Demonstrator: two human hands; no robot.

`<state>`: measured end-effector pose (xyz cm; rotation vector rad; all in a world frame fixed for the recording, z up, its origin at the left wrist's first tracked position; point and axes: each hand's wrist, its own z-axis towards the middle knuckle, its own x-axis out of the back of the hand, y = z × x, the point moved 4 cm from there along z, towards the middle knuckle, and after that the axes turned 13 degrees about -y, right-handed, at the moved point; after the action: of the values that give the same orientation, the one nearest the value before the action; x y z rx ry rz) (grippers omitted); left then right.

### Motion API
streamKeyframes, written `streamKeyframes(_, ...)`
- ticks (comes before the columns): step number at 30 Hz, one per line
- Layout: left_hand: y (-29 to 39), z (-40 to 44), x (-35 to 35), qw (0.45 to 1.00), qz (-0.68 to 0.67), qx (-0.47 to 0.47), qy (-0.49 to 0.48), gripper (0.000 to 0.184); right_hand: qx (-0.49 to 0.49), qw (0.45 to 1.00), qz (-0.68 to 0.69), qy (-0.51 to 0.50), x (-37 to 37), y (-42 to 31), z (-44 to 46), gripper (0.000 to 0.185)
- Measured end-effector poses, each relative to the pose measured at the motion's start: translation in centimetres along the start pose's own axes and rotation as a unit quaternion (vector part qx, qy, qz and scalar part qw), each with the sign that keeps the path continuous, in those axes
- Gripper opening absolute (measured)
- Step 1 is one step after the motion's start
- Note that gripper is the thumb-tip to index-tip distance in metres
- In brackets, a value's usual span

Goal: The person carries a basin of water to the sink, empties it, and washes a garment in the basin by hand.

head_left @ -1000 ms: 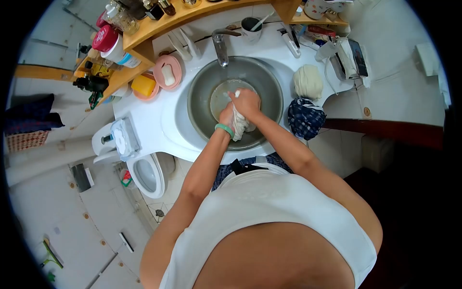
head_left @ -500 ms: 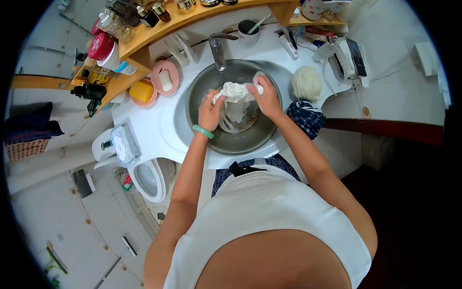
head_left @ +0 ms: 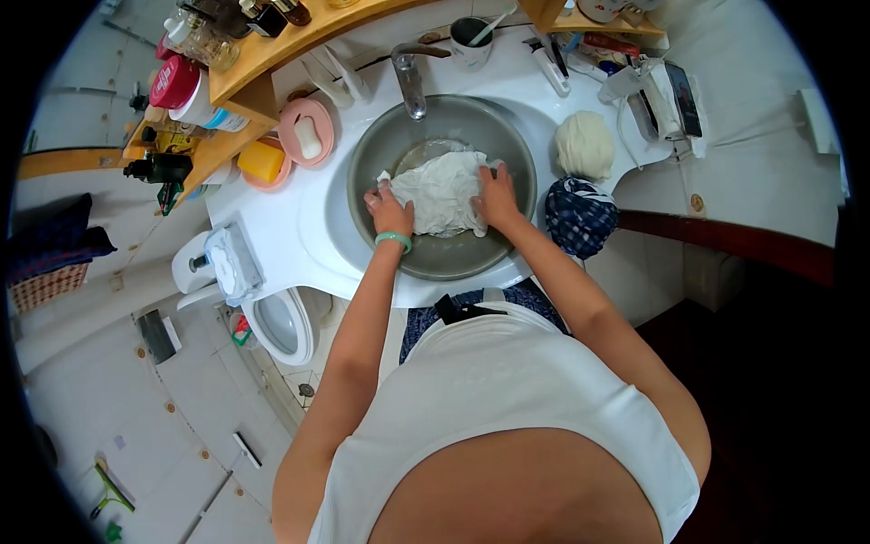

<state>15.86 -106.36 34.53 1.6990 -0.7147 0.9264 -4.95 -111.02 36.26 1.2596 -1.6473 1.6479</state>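
Below, white bathroom counter (head_left: 294, 213) around grey basin (head_left: 444, 260)

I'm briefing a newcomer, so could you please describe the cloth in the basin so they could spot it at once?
On the white counter, find the round grey basin below the tap. Inside it, between the left hand and the right hand, lies the white cloth. It is spread out and wrinkled, unlike the rounded cream bundle and navy patterned bundle outside the basin.

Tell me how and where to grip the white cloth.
Likely best by its left and right edges, from above: the white cloth lies spread and wrinkled in the basin, with the left hand and right hand at those edges.
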Motion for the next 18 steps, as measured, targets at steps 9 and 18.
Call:
streamKeyframes(9,-1.4,3.1,-0.3,0.984,-0.024,0.12,-0.126,0.037,0.025,0.99,0.008,-0.139,2.1,-0.8,0.4,0.027)
streamKeyframes(18,2.3,1.5,12.9,0.956,-0.287,-0.051,0.036,0.022,0.148,0.909,0.389,-0.031,10.9,-1.2,2.2,0.029)
